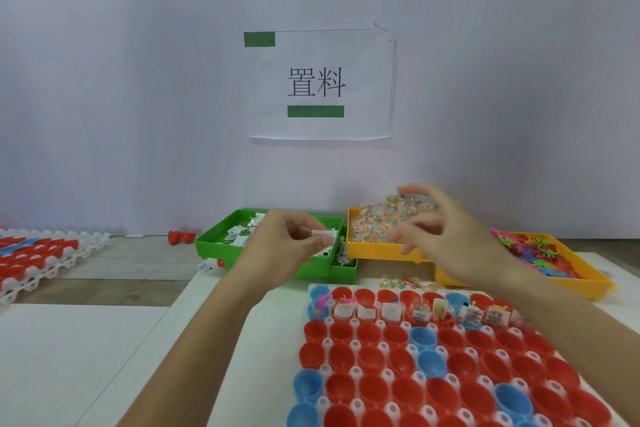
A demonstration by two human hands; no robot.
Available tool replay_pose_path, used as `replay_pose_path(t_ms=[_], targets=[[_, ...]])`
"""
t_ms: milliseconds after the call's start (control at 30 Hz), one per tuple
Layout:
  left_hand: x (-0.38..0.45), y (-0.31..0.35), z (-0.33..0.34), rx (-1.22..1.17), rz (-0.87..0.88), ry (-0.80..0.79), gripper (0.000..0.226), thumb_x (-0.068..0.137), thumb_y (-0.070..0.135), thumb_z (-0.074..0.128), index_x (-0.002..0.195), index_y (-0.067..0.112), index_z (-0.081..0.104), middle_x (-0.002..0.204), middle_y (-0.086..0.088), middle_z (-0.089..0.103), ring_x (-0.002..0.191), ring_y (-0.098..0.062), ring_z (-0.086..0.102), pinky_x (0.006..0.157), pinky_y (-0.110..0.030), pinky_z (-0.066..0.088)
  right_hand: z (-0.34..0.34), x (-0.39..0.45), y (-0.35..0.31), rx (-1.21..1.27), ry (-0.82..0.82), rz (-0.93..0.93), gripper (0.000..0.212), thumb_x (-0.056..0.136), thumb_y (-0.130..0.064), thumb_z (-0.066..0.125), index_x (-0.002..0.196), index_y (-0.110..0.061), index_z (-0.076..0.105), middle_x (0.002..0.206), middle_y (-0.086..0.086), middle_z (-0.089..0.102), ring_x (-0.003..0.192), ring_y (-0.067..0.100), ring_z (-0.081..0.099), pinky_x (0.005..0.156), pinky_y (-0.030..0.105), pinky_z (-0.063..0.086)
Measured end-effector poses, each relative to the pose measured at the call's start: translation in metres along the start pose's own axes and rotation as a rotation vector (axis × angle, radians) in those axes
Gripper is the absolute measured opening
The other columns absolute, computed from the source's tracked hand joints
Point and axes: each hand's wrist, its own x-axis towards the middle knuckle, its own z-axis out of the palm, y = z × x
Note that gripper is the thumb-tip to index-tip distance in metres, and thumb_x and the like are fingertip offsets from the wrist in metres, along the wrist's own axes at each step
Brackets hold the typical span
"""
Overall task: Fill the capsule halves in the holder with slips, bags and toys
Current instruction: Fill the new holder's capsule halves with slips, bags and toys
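- The holder (pixel 356 324), a white tray of red and blue capsule halves (pixel 372 388), lies nearest the person; every other place here is given relative to it.
- Only the holder's far row carries contents: folded slips, small clear bags and a few toys. All the nearer rows are bare cups, so I judge the task to be at an early stage.
- Beyond the holder's far-left corner sits the green bin (pixel 211 246) of slips. The left hand (pixel 287 246) hovers over it, thumb and fingers pinching a white slip (pixel 323 236).
- Straight beyond the far edge stands a yellow bin (pixel 377 250) heaped with bags (pixel 384 218). The right hand (pixel 446 236) is above it with fingers curled and blurred; I cannot tell whether it grasps a bag or nothing.
- Beyond the far-right corner, another yellow bin (pixel 588 282) holds the coloured toys (pixel 533 248).
- A few loose bags (pixel 403 282) lie on the table just past the holder's far edge.
- Risks from here, as I judge them: the pinch may carry more than one slip, doubling a cup; the slip is light and could slide out on the way back.
- The cups sit close together, so a hurried drop could land in a neighbouring cup or on the white ridges between them.
- A forearm crossing low over the far row could knock out the pieces standing there.
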Motion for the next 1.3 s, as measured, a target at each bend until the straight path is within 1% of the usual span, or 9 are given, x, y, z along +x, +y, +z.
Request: replay_pose_path(t_ms=[167, 300, 400, 600, 667, 767, 867, 1033, 1300], targets=[[-0.001, -0.017, 0.003, 0.104, -0.101, -0.154, 0.007, 0.081, 0.012, 0.08, 0.077, 0.014, 0.074, 0.06, 0.006, 0.063, 0.059, -0.008, 0.055, 0.063, -0.023, 0.045, -0.058, -0.018, 0.075, 0.009, 0.414, 0.175, 0.027, 0.097, -0.016, 0.059, 0.12, -0.031, 0.054, 0.078, -0.009, 0.076, 0.071, 0.014, 0.07, 0.07, 0.036, 0.053], [0.0, -0.023, 0.007, 0.153, -0.121, -0.21, 0.007, 0.082, 0.01, 0.079, 0.078, 0.01, 0.073, 0.068, -0.004, 0.068, 0.063, -0.013, 0.058, 0.061, -0.022, 0.049, -0.063, -0.037, 0.136, -0.05, 0.595, 0.198, 0.026, 0.094, -0.002, 0.053, 0.106, -0.024, 0.061, 0.07, -0.014, 0.072, 0.066, 0.007, 0.067, 0.059, 0.011, 0.05], [0.001, -0.027, 0.008, 0.215, -0.116, -0.231, 0.011, 0.083, 0.011, 0.078, 0.076, 0.015, 0.071, 0.068, -0.002, 0.068, 0.061, -0.01, 0.058, 0.061, -0.02, 0.049, -0.058, -0.045, 0.162, -0.06, 0.677, 0.222, 0.029, 0.092, -0.004, 0.053, 0.093, -0.03, 0.065, 0.07, -0.017, 0.07, 0.072, 0.011, 0.064, 0.057, 0.013, 0.047], [-0.001, -0.031, 0.014, 0.264, -0.121, -0.257, 0.011, 0.082, 0.016, 0.079, 0.074, 0.018, 0.072, 0.075, -0.012, 0.066, 0.068, -0.014, 0.058, 0.067, -0.026, 0.047, -0.068, -0.045, 0.182, 0.054, 0.686, 0.275, 0.027, 0.091, -0.001, 0.05, 0.09, -0.021, 0.069, 0.066, 0.007, 0.068, 0.051, 0.007, 0.059, 0.047, 0.012, 0.046], [-0.003, -0.032, 0.013, 0.282, -0.133, -0.322, 0.008, 0.082, 0.02, 0.079, 0.077, 0.018, 0.074, 0.081, -0.018, 0.07, 0.072, -0.019, 0.06, 0.072, -0.032, 0.048, -0.068, -0.045, 0.183, 0.065, 0.682, 0.29, 0.027, 0.092, -0.002, 0.05, 0.09, -0.02, 0.069, 0.069, 0.01, 0.068, 0.052, 0.009, 0.058, 0.045, 0.011, 0.045], [-0.004, -0.032, 0.009, 0.309, -0.141, -0.359, 0.006, 0.084, 0.022, 0.078, 0.08, 0.018, 0.075, 0.084, -0.01, 0.074, 0.08, -0.024, 0.065, 0.079, -0.038, 0.052, -0.068, -0.044, 0.18, 0.076, 0.663, 0.303, 0.026, 0.093, -0.003, 0.049, 0.091, -0.019, 0.068, 0.071, 0.013, 0.068, 0.056, 0.015, 0.06, 0.044, 0.011, 0.045], [-0.004, -0.032, 0.006, 0.272, -0.151, -0.365, 0.007, 0.084, 0.02, 0.077, 0.077, 0.02, 0.075, 0.076, -0.002, 0.071, 0.074, -0.013, 0.06, 0.073, -0.031, 0.047, -0.068, -0.044, 0.178, 0.082, 0.643, 0.306, 0.027, 0.094, -0.002, 0.049, 0.09, -0.02, 0.069, 0.071, 0.015, 0.067, 0.05, 0.007, 0.057, 0.044, 0.011, 0.044], [-0.003, -0.033, 0.003, 0.254, -0.164, -0.384, 0.007, 0.085, 0.016, 0.077, 0.079, 0.02, 0.075, 0.075, 0.003, 0.072, 0.075, -0.011, 0.062, 0.074, -0.028, 0.048, -0.067, -0.044, 0.177, 0.066, 0.628, 0.278, 0.028, 0.094, -0.001, 0.049, 0.089, -0.021, 0.068, 0.07, 0.015, 0.067, 0.062, 0.028, 0.059, 0.044, 0.011, 0.046], [-0.003, -0.038, 0.003, 0.118, -0.18, -0.385, 0.01, 0.084, 0.009, 0.076, 0.077, 0.016, 0.075, 0.069, -0.002, 0.062, 0.065, -0.01, 0.053, 0.059, -0.016, 0.039, -0.066, -0.043, 0.178, 0.043, 0.603, 0.258, 0.025, 0.095, 0.0, 0.049, 0.093, -0.015, 0.069, 0.071, 0.017, 0.067, 0.062, 0.029, 0.058, 0.043, 0.011, 0.045]])
